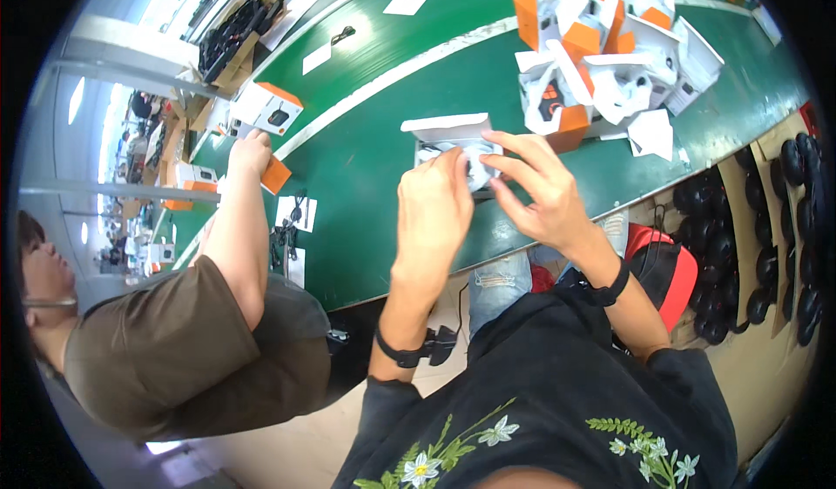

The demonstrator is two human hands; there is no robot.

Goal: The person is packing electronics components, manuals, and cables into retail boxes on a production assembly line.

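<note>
In front of me on the green table stands a small white box [446, 125] with its lid flap raised. White wrapping [479, 174] shows inside it. My left hand [434, 206] reaches over the near left side, fingers bent together into the box; whatever they pinch is hidden behind the knuckles. At the right edge of the box is my right hand [542, 188], its fingers stretched and apart, fingertips touching the box and the wrapping.
Several opened white-and-orange boxes [582, 40] are piled at the far right beside a white paper [651, 134]. On my left, a co-worker's hand [251, 152] is at another box [268, 107]. Black cables [286, 238] lie on leaflets nearby. Shelves of black round items [710, 254] stand right.
</note>
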